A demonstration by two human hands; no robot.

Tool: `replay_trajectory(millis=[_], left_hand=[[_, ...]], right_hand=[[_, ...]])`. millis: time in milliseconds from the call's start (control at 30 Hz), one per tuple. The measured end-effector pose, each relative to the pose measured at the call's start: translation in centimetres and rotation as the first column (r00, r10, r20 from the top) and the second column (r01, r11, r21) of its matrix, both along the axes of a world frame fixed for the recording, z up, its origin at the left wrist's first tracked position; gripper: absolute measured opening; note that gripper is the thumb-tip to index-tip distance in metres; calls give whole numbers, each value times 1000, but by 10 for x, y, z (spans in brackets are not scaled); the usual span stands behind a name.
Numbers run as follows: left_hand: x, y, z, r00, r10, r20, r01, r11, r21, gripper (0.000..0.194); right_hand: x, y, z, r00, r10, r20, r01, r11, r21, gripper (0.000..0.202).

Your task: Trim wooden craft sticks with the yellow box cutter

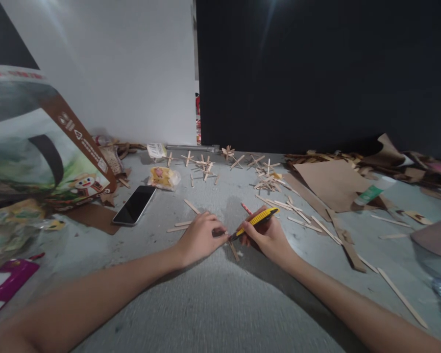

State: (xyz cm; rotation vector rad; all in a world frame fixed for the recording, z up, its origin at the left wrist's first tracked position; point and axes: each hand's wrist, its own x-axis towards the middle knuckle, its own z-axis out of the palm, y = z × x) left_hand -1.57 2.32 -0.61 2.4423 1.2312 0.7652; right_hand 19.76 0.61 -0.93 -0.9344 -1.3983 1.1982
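On the grey tabletop (176,309), our right hand (271,239) pinches a ribbed yellow cutter (259,219), its tip at a flat wooden stick (234,251) just left, where our left hand (203,234) curls, whether pinching it we cannot tell.

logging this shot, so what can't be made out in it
- Head view: tip of the yellow cutter, too small and blurred.
- Head view: lower end of the red striped stick, hidden by the right hand.
- Head view: rest of the purple object, cut off by left edge.

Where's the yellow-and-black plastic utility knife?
Head view, just right of centre: the knife is in the right hand, tip toward the left hand.
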Motion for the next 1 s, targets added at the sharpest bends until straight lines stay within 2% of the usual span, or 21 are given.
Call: replay_trajectory(millis=[267,667,1000], left_hand=[[1,0,0,1000,6,-4,-6,1000,-11,12],[0,-2,3,1000,11,-24,-11,1000,-13,12],[2,-1,2,996,-20,-89,22,999,25,28]], right_hand=[[-7,-7,1,1000,-8,26,9,1000,-24,48],[-12,-4,2,1000,1,-10,-2,999,-44,56],[-9,-12,-1,999,1,-47,0,1000,7,52]])
